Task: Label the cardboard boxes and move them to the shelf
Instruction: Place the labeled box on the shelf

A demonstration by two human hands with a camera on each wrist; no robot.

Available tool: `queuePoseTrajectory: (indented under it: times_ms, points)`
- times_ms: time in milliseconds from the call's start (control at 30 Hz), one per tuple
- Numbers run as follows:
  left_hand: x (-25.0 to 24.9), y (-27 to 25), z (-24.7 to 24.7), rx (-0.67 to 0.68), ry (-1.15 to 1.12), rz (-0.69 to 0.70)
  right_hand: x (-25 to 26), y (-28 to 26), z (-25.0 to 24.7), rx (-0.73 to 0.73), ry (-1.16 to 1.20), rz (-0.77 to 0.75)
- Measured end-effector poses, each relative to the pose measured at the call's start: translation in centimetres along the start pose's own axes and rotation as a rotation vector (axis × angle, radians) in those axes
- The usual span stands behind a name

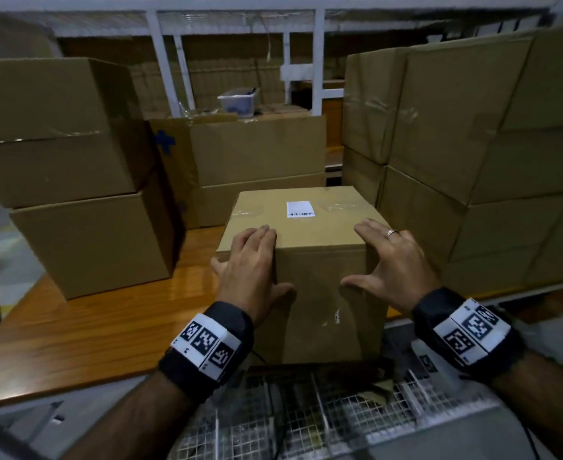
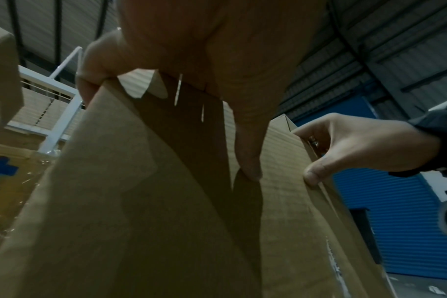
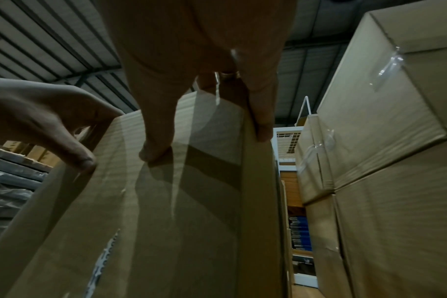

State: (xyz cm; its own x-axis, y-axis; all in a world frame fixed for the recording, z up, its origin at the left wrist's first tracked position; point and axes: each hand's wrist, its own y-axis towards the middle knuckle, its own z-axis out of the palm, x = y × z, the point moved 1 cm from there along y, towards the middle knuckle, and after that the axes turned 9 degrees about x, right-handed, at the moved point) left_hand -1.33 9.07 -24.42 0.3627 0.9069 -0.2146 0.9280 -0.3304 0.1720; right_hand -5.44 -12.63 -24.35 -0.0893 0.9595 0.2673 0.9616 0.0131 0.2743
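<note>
A: What's shown on the table (image 1: 84, 330)?

B: A box (image 1: 306, 260) is seen at the wooden table's near edge, w/ a white barcode label (image 1: 300, 209) stuck on its taped top. It is clasped at both near top corners: left hand (image 1: 250, 263) w/ fingers over the top and thumb on the front, right hand (image 1: 396, 260), ringed, likewise.

A: And the room?

B: Dim warehouse. Box stacks (image 1: 74, 174) are piled left, right & behind. A white shelf frame (image 1: 160, 61) is seen at the rear, corrugated roof overhead in the wrist views. Wire mesh (image 1: 306, 413) lies below the table edge.
</note>
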Motion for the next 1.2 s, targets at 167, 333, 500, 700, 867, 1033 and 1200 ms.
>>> queuePoseTrajectory:
  times_ms: [167, 333, 500, 700, 867, 1033, 1200]
  points:
    - [-5.5, 1.8, 1.9, -0.008, 0.021, -0.052, -6.5, 1.1, -0.9, 0.002, 0.023, -0.038]
    - [-9.8, 2.5, 3.5, -0.031, 0.047, -0.142, -11.6, 2.6, -1.2, 0.051, 0.05, -0.107]
    - [-12.1, 2.9, 4.3, -0.051, 0.061, -0.178, -14.1, 3.3, -1.2, 0.041, 0.097, -0.157]
    - [-12.7, 3.5, 5.4, -0.083, 0.04, -0.177, -15.5, 3.6, -0.4, 0.016, 0.112, -0.19]
    - [-12.6, 3.8, 5.4, -0.084, 0.051, -0.199, -15.8, 4.0, -0.8, 0.064, 0.072, -0.206]
    - [-12.3, 4.0, 5.3, -0.039, 0.062, -0.204, -15.7, 3.9, -0.8, 0.074, 0.067, -0.212]
    - [-12.1, 4.1, 5.1, -0.021, 0.075, -0.202, -15.7, 4.0, -0.4, 0.034, 0.058, -0.218]
